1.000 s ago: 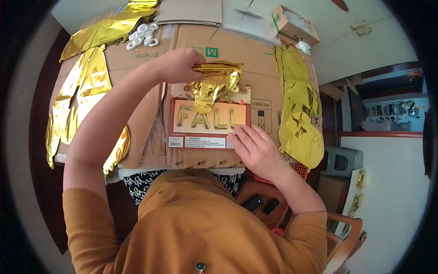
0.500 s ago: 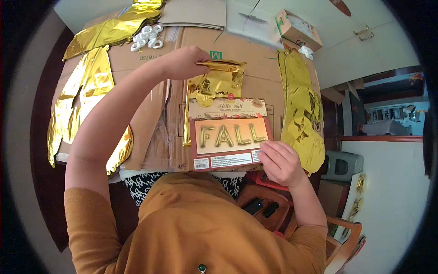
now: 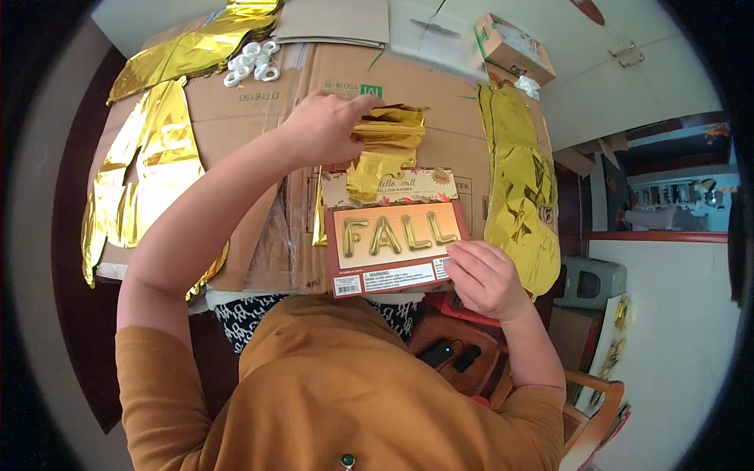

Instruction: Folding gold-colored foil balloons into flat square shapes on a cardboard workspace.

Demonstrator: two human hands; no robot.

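Here, left hand (image 3: 326, 125) pinches crinkly gold foil balloon (image 3: 385, 149), far side of red cardboard package (image 3: 397, 235). Right hand (image 3: 487, 279) grips package's near right corner. Foil looks light, soft, slippery, easy to tear; best held by edge.

— What is around you?

— I sit at a dark wooden desk (image 3: 71, 330) covered with flattened brown cardboard (image 3: 440, 94). Beyond it stands a pale wall (image 3: 628, 86).

— And to your right?

— A doorway opens onto a bright room with a cluttered shelf (image 3: 667, 212). Just below it sits a grey box-like appliance (image 3: 593, 281), and a wooden chair (image 3: 597, 416) stands at my right elbow. Daylight is even and soft.
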